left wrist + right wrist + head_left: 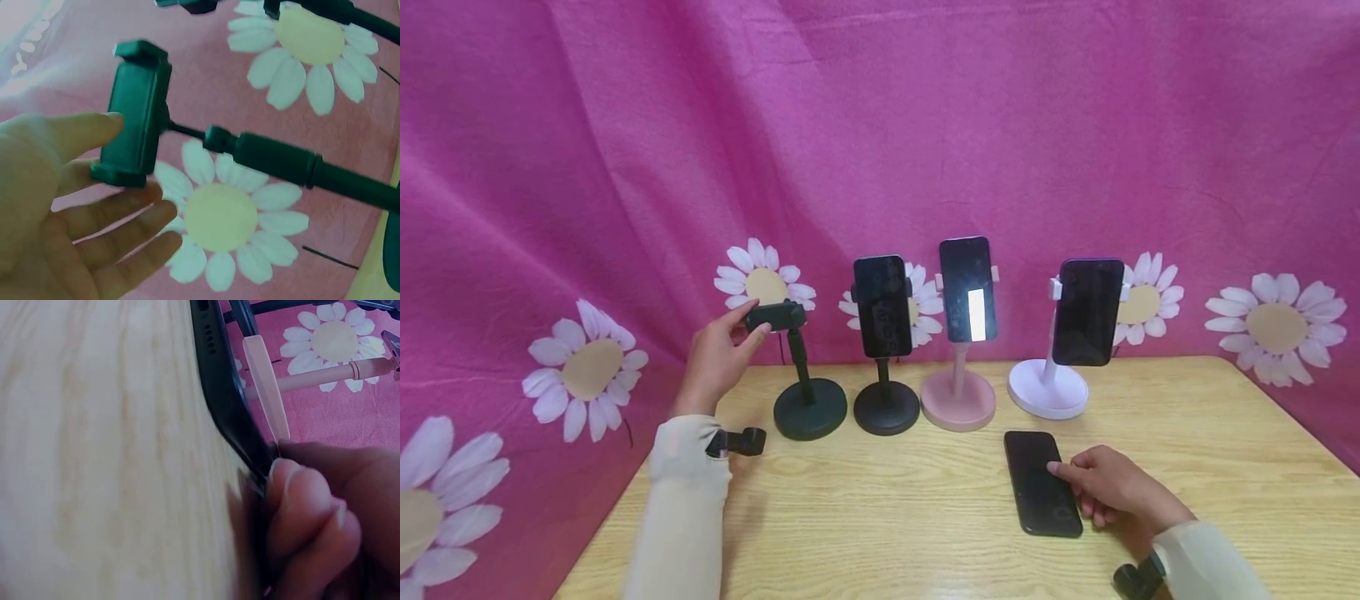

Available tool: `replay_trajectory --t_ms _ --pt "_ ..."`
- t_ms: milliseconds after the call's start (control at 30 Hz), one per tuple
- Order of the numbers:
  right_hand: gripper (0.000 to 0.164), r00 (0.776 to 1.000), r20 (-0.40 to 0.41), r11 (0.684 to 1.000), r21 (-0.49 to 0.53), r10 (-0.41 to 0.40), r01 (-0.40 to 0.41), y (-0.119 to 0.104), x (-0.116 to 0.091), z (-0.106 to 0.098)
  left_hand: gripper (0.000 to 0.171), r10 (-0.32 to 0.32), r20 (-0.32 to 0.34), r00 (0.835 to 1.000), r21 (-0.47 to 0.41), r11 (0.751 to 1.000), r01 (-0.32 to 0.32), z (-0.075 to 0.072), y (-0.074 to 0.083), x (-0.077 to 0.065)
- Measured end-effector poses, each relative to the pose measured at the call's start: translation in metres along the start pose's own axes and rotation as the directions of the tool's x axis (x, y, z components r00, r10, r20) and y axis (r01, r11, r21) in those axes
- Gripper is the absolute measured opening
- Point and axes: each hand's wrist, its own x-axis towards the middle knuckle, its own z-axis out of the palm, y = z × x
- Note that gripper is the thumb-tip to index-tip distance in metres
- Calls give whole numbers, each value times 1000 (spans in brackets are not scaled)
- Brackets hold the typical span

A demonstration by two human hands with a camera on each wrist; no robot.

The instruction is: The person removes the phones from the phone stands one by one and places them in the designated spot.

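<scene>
My left hand (717, 360) pinches the clamp (775, 316) of a dark green phone stand, the leftmost of the row. In the left wrist view the thumb lies on the front of the vacant clamp (135, 115) and the other fingers spread behind and below it. My right hand (1116, 483) grips the right edge of a black smartphone (1037, 492) that lies screen up at the table's front right. Its thumb presses on the screen side. In the right wrist view, curled fingertips (300, 497) meet the smartphone's edge (228, 400) close over the wood.
Right of the green stand are a black stand (886, 408), a pink stand (958, 400) and a white stand (1048, 390), each bearing an upright phone. A pink cloth (880, 125) with daisies hangs behind the wooden table (880, 508). Each wrist wears a small black camera.
</scene>
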Motion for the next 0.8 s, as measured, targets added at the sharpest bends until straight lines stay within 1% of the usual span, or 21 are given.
replay_trajectory --t_ms 33,100,167,233,300,367,400,433,467,500,533,567,633,700,733,800 --pt "44 1000 3 1000 1 7 -7 0 0 0 51 4 1 1000 -4 1000 -4 0 2 -1" --pt "44 1000 7 1000 -12 18 -18 -1 1 0 52 30 -18 999 -6 1000 -30 1 7 -4" --pt "44 1000 2 999 -38 30 -30 -3 0 -1 51 68 -58 996 -4 998 -68 2 13 -9" --pt "44 1000 -25 993 -119 18 -21 -7 -2 -4 48 120 -121 985 2 993 -120 5 20 -14" --pt "46 997 -74 974 -226 -17 0 -13 -4 -7 44 166 -204 965 8 986 -168 8 28 -19" --pt "45 991 -125 958 -288 -50 12 -23 -6 -8 40 199 -289 936 3 978 -207 11 36 -26" --pt "44 986 -145 951 -308 -82 34 -29 -7 -8 37 213 -327 921 -7 974 -228 12 39 -29" --pt "43 980 -162 952 -301 -112 59 -36 -8 -6 35 221 -358 907 -23 969 -245 14 43 -32" --pt "42 974 -175 958 -272 -145 94 -44 -8 -4 32 226 -380 897 -47 964 -263 17 47 -35" --pt "40 968 -182 964 -230 -174 130 -53 -9 -1 30 230 -391 891 -77 957 -281 20 51 -37" --pt "38 959 -184 964 -192 -217 181 -62 -9 3 28 234 -390 891 -116 947 -299 24 54 -38" --pt "37 945 -188 957 -168 -267 237 -72 -9 7 27 233 -384 894 -156 937 -311 28 58 -38" --pt "34 914 -184 931 -128 -361 342 -91 -7 14 26 218 -347 912 -242 919 -312 39 64 -38" --pt "33 884 -172 901 -106 -434 422 -111 -4 21 28 172 -296 940 -321 909 -267 51 69 -36" --pt "31 872 -167 887 -95 -461 451 -120 -2 25 29 142 -267 953 -357 904 -235 56 71 -35" --pt "30 853 -170 870 -71 -493 488 -136 4 32 33 70 -208 976 -416 896 -153 65 75 -33"
